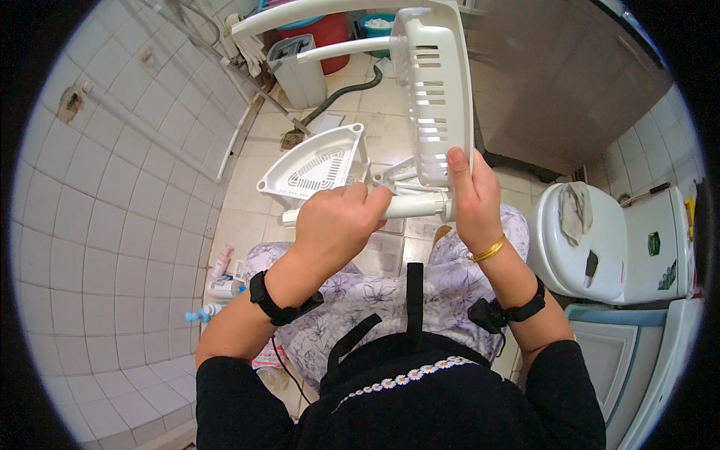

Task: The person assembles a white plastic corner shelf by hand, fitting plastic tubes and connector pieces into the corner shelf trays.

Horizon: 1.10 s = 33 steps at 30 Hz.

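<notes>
My left hand (339,223) is closed around a white plastic tube (415,206), which lies nearly level in front of my knees. Its right end meets the corner of a white slotted corner shelf (433,97), tipped up on its side. My right hand (475,196) grips that same corner, thumb against the shelf's edge. From the far part of the shelf another white tube (346,49) sticks out to the left. A second triangular shelf (319,163) with a perforated base lies beyond my left hand. Part of another white slotted piece (396,177) shows behind the held tube.
Far off stand a grey bin (298,71), a red bucket (334,41) and a teal basin (377,34); a dark hose (346,90) crosses the tiled floor. At right is a toilet (581,247) with a cloth (575,212) on its lid. Several bottles (223,260) line the left wall.
</notes>
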Motion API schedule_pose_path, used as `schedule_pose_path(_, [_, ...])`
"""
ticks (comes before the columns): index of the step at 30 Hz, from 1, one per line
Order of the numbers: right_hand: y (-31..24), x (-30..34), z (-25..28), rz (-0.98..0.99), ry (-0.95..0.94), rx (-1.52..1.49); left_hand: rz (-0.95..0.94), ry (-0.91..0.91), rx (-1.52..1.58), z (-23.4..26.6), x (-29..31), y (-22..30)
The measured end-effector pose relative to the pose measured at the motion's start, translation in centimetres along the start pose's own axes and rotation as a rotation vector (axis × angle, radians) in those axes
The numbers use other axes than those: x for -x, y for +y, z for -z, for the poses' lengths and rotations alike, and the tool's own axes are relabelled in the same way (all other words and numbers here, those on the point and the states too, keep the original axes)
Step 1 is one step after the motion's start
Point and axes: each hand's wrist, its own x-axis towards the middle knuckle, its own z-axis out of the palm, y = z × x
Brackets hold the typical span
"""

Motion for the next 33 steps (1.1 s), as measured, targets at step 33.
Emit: schedule_pose_path(33, [-6.5, -2.5, -5.8, 0.274, -0.227, 0.247, 0.169, 0.347, 0.092, -3.2, 2.2, -8.0])
